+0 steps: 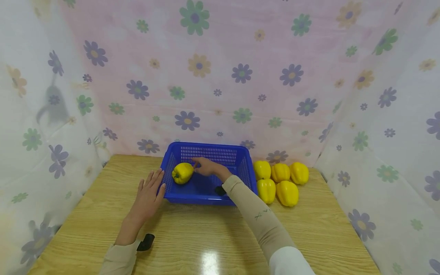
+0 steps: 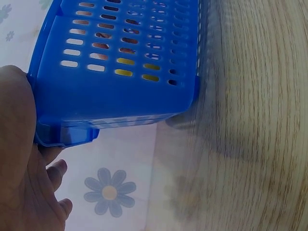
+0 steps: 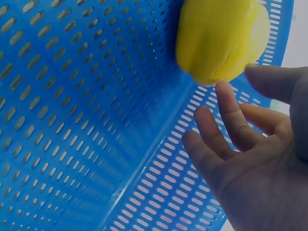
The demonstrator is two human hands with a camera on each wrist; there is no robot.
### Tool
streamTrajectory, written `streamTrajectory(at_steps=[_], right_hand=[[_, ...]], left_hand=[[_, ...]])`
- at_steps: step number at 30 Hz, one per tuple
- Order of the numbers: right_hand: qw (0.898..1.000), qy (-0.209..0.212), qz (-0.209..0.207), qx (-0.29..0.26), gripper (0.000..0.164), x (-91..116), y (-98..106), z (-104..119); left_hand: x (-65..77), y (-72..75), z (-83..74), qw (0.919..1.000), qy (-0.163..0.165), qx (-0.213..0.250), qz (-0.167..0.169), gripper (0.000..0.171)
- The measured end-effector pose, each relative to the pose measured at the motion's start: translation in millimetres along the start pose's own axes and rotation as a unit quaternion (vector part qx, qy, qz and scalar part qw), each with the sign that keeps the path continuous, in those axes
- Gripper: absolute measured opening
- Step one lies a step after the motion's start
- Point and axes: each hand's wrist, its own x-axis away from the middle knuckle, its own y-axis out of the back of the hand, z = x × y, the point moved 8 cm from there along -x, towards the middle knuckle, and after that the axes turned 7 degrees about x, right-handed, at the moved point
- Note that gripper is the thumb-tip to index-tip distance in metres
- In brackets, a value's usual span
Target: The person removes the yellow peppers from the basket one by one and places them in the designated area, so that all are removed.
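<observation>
A blue plastic basket (image 1: 206,198) with slotted walls stands on the wooden table. Inside it, near the left wall, lies one yellow bell pepper (image 1: 182,173). My right hand (image 1: 207,167) reaches into the basket just right of that pepper. Its fingers are spread and loosely bent, with thumb and fingertips right at the pepper (image 3: 221,38) in the right wrist view. On the basket's left rim rests my left hand (image 1: 148,194), fingers extended. From the left wrist view, that hand (image 2: 21,159) lies along the rim, partly cut off by the frame.
Several yellow bell peppers (image 1: 280,173) sit in two rows on the table (image 1: 192,236), close to the basket's right side. A flower-patterned curtain (image 1: 220,76) encloses the table at the back and both sides. Dark wrist devices (image 1: 146,242) sit at the sleeves.
</observation>
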Motion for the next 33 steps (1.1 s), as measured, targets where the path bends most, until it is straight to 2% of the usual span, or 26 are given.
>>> streamTrajectory(at_steps=[5,13,16,18,24,29,33], right_hand=[[1.000,-0.004,0.004,-0.015,0.052,1,-3,-2],[1.000,0.001,-0.004,-0.001,0.033,3,-4,-1],[1.000,0.001,-0.004,-0.009,0.034,2,-6,-1],[1.000,0.004,0.004,-0.021,0.040,1,-8,-1],[0.996,0.009,0.065,-0.063,0.067,1,-18,2],[0.989,0.023,0.127,-0.074,0.071,1,-29,8],[0.983,0.043,0.157,-0.079,0.070,2,-34,13]], left_hand=[[0.4,0.1,0.6,1.0000,-0.001,0.000,-0.005,0.055],[-0.2,0.4,-0.4,1.0000,0.003,0.000,0.003,0.056],[-0.6,0.6,-0.6,1.0000,0.005,-0.003,0.005,0.056],[-0.6,0.5,-0.6,0.9999,0.007,-0.004,0.007,0.056],[-0.4,1.1,-0.8,1.0000,0.007,-0.001,0.007,0.056],[-0.5,0.5,-0.4,0.9999,0.006,0.001,0.009,0.056],[-0.7,0.1,-0.9,0.9999,0.004,0.002,0.009,0.056]])
